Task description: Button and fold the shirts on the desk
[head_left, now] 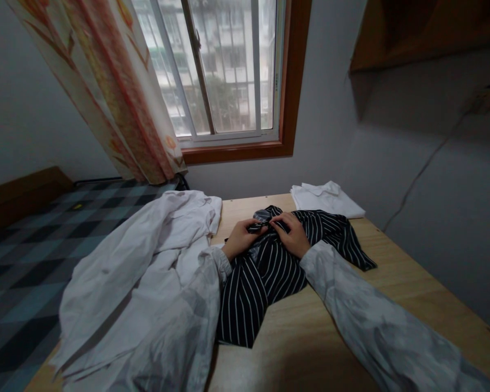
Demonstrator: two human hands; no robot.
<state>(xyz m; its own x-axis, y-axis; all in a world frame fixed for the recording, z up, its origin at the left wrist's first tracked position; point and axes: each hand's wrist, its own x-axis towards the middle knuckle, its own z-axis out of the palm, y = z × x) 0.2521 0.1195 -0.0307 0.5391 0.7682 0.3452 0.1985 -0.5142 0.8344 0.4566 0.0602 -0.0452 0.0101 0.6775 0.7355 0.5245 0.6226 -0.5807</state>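
A black shirt with white stripes point(245, 305) lies crumpled on the wooden table, one sleeve stretched toward the right. At its collar area, my left hand point(242, 238) pinches the dark fabric between thumb and fingers. Close beside it, my right hand point(292, 233) is closed on the same part of the striped shirt, the fingertips of both hands nearly meeting. Whether a button sits between the fingers is too small to make out. Left of the striped shirt, a rumpled white shirt point(134, 261) spreads over the table and hangs toward its left edge.
A folded white garment point(326, 200) rests at the table's back right corner. The light wooden table point(310, 348) stands against the wall, with a bed in a checked cover point(20, 294) to the left. Behind are a curtain point(118, 103), a window point(228, 71) and a hanging cable point(416, 177).
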